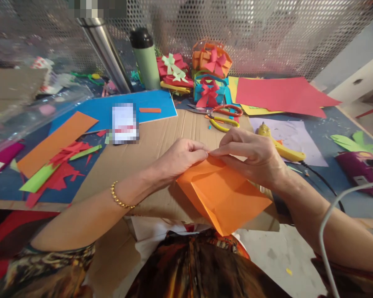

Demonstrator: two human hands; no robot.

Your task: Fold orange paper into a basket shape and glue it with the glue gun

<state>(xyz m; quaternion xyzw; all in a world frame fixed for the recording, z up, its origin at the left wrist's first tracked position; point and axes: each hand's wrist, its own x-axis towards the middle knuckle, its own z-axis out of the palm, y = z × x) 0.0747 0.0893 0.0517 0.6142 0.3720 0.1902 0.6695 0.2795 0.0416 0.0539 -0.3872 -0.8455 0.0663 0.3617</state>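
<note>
A folded piece of orange paper (230,192) spans the space between my hands, over the near edge of a cardboard sheet (133,165). My left hand (186,155) pinches its top edge between thumb and fingers. Close beside it, my right hand (255,153) is closed on the same edge, fingertips almost meeting the left ones. Creases run through the paper, and one corner points down toward my lap. Just beyond my right hand lie orange-handled scissors (226,110) and a yellow-handled tool (224,124).
A yellow glue gun (286,151) rests at right on pale purple paper (307,136), its cord trailing forward. Behind stand a green bottle (147,62) and small paper bags with bows (209,91). A phone (124,122), blue board (155,101) and paper scraps (62,165) occupy the left.
</note>
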